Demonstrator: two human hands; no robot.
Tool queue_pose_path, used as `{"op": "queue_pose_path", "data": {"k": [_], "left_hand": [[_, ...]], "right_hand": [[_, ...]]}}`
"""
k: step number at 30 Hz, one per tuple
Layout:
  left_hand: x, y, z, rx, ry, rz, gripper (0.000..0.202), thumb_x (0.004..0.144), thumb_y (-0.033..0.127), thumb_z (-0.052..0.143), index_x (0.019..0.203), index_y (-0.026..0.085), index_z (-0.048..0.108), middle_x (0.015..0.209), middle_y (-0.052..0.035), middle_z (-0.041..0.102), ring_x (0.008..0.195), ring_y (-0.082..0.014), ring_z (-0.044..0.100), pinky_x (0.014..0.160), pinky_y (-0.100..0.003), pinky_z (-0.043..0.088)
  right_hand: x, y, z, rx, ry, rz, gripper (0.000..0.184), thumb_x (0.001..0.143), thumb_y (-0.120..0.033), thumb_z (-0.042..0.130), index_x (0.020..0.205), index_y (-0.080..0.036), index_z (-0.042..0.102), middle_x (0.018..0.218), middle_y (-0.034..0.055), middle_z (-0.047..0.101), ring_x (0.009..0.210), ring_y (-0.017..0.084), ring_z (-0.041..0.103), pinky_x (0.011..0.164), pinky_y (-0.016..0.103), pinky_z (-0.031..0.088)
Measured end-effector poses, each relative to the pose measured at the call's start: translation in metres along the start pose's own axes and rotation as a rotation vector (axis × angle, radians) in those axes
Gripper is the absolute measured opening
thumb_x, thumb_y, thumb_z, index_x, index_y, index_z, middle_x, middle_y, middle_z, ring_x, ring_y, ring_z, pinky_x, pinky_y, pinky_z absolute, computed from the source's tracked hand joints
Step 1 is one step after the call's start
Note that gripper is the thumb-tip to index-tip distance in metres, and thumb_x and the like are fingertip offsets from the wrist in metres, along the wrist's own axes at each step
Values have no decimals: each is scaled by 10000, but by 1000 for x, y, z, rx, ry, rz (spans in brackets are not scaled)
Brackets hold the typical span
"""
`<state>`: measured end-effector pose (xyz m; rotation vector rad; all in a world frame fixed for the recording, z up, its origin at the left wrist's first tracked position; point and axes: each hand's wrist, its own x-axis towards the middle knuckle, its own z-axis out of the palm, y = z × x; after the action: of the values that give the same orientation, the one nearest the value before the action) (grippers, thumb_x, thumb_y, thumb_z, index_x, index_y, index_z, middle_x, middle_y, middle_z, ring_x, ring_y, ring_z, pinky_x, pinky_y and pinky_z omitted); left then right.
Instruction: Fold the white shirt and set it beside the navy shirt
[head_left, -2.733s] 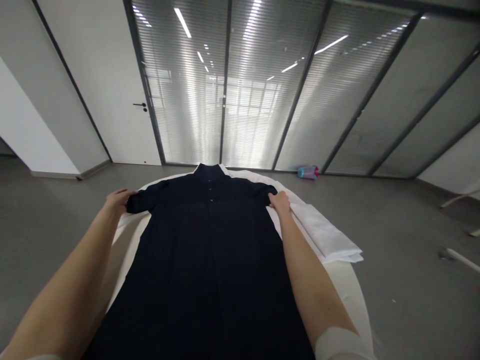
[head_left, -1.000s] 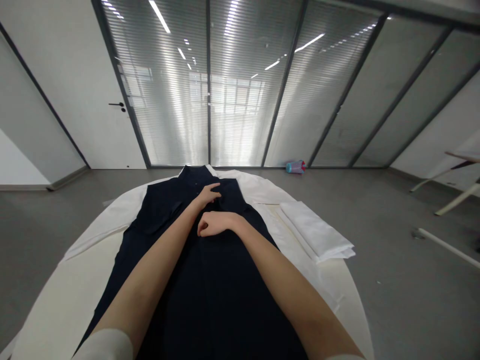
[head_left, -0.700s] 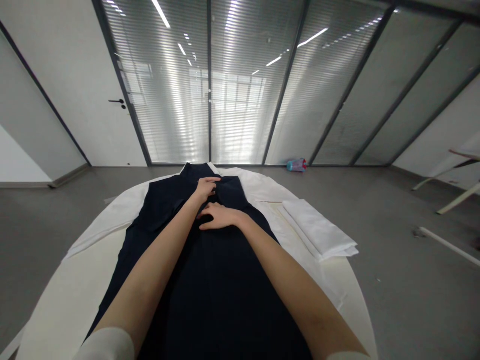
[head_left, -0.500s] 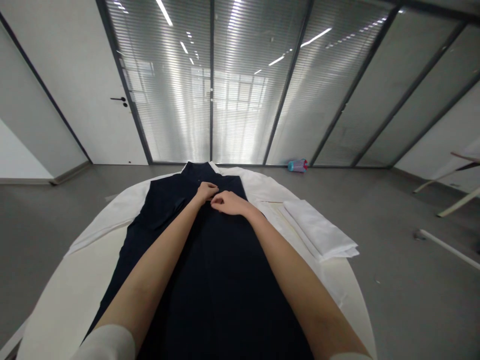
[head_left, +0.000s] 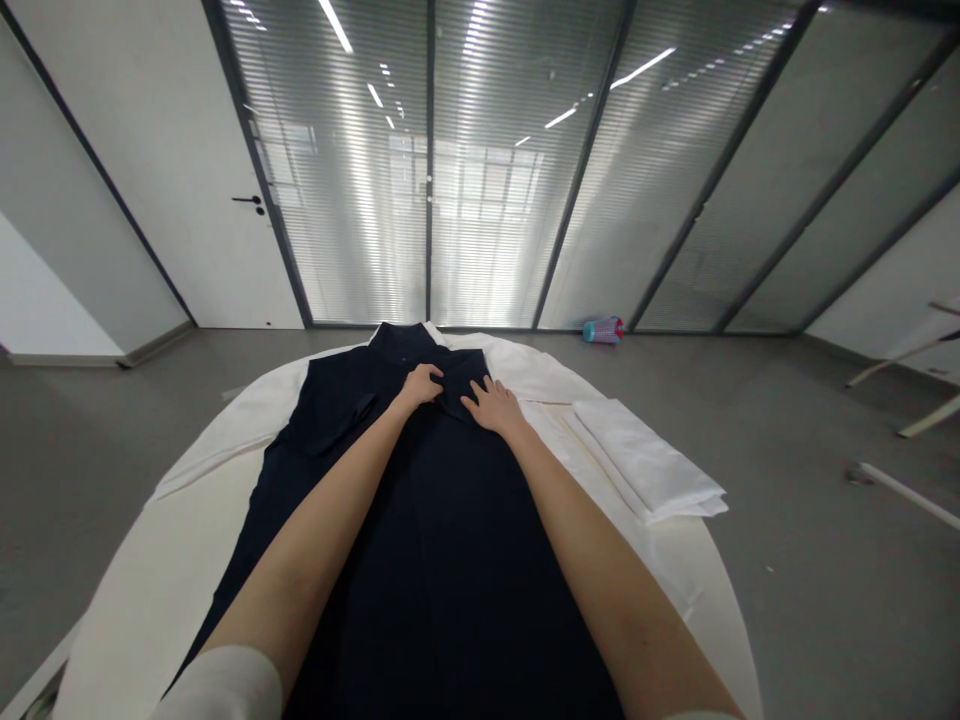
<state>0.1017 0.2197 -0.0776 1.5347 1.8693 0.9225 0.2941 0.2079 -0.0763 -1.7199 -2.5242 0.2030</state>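
Note:
A long dark navy garment [head_left: 420,560] lies flat along a white round table [head_left: 150,590], collar at the far end. Both of its short sleeves are folded in over the chest. My left hand [head_left: 421,384] rests on the chest just below the collar, fingers curled and pressed onto the folded cloth. My right hand [head_left: 491,403] lies beside it to the right, fingers stretched flat on the folded right sleeve. Both forearms reach across the garment's length.
A folded white cloth [head_left: 646,462] lies at the table's right edge. A white sheet [head_left: 240,425] covers the table's far part. On the grey floor by the glass wall lies a blue and pink bottle [head_left: 604,330]. Table legs [head_left: 911,420] show at far right.
Both sleeves, spread out earlier, are now folded over the chest. My hands came from the sleeve ends to the middle; the right hand has slid up and right and flattened.

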Motion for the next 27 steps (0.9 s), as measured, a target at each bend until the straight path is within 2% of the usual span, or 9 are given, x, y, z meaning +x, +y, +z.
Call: {"op": "queue_pose_path", "data": {"k": [4, 7, 9, 27], "left_hand": [[-2, -1, -2, 65, 17, 26, 247, 794, 155, 710, 1040, 158, 722, 807, -35, 702, 475, -108, 612, 573, -227, 522], [-3, -3, -2, 88, 18, 38, 240, 779, 137, 722, 1019, 157, 730, 830, -41, 714, 477, -108, 616, 559, -220, 505], [-3, -5, -2, 92, 19, 45, 247, 773, 137, 729, 1019, 163, 734, 832, -38, 719, 481, -109, 618, 551, -216, 496], [-1, -11, 0, 92, 14, 71, 260, 811, 163, 700, 1068, 150, 731, 824, -48, 718, 495, -114, 622, 545, -210, 494]], "right_hand": [[1, -1, -5, 2, -36, 20, 742, 1010, -635, 264, 1597, -182, 258, 1668, 156, 122, 1517, 385, 115, 1188, 569, 134], [1, 0, -4, 17, -144, 59, 784, 992, -674, 245, 1613, -197, 197, 1679, 117, 76, 1525, 378, 74, 1197, 587, 78], [2, 2, -2, 22, -171, 72, 788, 989, -676, 234, 1619, -207, 166, 1683, 98, 46, 1528, 372, 64, 1203, 580, 62], [5, 3, 0, 32, -153, 58, 790, 983, -674, 259, 1615, -205, 190, 1681, 104, 71, 1517, 401, 95, 1192, 601, 103]]}}
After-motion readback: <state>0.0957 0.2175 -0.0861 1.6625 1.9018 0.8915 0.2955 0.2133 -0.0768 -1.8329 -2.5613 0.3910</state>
